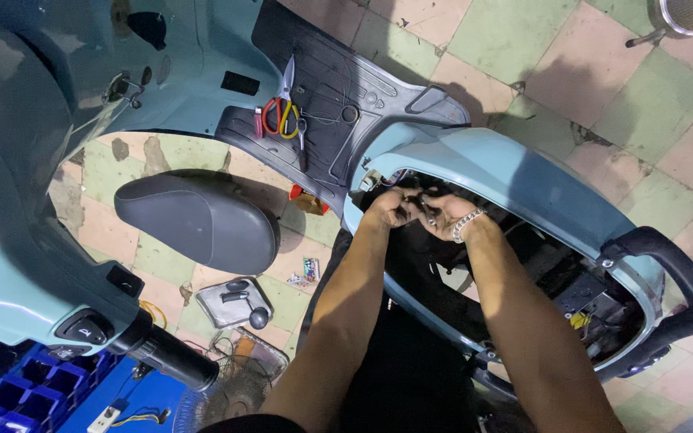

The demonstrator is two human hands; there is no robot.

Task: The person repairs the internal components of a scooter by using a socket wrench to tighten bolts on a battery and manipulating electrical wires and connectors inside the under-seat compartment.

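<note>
Both bare forearms reach down into the open seat bay of the pale blue plastic scooter body (523,180); left hand (389,210) curls nearly closed on a bundle of dark wires (425,207); right hand (448,215) (silver chain bracelet (467,224) at the wrist) pinches the same bundle, fingers bent close; red-and-yellow-handled scissors (281,108) lie on the black footboard (346,96).

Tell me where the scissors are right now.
The scissors, with red and yellow handles, lie on the scooter's black footboard, upper middle of the head view, beyond both hands and beside a red lighter.
</note>
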